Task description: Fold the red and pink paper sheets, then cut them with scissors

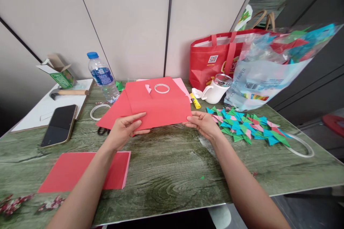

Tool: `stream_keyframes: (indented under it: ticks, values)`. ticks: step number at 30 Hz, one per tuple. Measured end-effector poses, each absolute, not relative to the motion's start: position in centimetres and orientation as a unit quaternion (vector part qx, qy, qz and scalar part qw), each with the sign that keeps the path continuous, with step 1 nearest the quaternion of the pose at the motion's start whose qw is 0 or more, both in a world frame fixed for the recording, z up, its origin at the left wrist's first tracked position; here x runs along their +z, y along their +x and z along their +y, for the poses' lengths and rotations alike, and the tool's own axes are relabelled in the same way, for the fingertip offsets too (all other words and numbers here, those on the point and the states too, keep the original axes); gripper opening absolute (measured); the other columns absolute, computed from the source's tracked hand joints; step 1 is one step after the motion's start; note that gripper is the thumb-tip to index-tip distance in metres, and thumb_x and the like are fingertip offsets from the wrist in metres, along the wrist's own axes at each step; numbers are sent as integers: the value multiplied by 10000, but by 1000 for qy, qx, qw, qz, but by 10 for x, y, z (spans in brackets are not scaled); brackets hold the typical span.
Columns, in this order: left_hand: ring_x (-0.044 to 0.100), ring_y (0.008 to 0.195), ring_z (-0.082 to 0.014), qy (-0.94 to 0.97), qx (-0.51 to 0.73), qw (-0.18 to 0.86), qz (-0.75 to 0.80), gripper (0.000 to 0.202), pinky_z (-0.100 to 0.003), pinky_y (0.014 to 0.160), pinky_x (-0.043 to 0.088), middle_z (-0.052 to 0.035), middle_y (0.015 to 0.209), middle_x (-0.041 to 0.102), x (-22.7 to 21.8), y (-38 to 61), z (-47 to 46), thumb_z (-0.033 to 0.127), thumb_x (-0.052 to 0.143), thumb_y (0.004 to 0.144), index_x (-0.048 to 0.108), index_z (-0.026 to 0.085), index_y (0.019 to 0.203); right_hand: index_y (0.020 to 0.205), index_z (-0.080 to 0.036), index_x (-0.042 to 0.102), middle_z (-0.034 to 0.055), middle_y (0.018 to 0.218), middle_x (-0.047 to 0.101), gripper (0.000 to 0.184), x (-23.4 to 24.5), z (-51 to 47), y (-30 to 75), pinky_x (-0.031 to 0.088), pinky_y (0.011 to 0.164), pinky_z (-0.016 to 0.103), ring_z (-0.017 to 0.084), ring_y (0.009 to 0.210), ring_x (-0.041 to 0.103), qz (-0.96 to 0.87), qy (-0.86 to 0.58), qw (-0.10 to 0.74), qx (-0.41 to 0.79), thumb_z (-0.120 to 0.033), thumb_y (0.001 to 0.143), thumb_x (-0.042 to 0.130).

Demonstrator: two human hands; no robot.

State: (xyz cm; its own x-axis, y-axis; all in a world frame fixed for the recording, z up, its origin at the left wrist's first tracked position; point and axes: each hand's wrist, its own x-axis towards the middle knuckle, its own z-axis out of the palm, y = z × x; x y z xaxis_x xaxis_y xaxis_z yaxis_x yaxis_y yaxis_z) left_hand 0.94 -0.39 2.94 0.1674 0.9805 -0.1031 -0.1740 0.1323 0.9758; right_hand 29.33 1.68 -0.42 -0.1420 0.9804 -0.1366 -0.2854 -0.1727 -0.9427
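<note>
A red sheet of paper (163, 111) is held between my two hands above the table. My left hand (126, 128) grips its lower left part, with the thumb and fingers on either side. At the lower right corner, my right hand (202, 124) pinches the sheet. Behind it lie more red paper (156, 83), a roll of tape (162, 93) and a small pink folded piece (148, 88). Dark scissors handles (101, 131) peek out beside my left hand. Nearer to me on the left is a stack of red and pink paper (70, 171).
To the left are a phone (59, 125), a hammer (70, 92), a small box (60, 73) and a water bottle (103, 78). Folded paper triangles (244, 125), a white mug (216, 89), a glue stick (195, 101), a plastic bag (255, 82) and a red bag (201, 62) stand right.
</note>
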Motion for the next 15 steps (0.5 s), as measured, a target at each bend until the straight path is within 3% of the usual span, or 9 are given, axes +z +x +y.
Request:
stream_keyframes:
  ticks: [9,15]
  values:
    - [665,755,-174,462,489,592,444,297,-412,782,576,-16,958,694,27,11,-3,244,727,642,703,175,930,804,-127,648,43,706,726,271,0,16,293,574,575,168,149,612,693,-406,-429,501,633,-207,580,778]
    - [666,748,-169,455,496,592,442,276,-392,770,581,-9,868,706,26,11,-1,220,736,627,712,175,898,781,-139,642,36,689,722,238,1,16,295,576,542,182,166,608,696,-403,-425,493,644,-193,587,769]
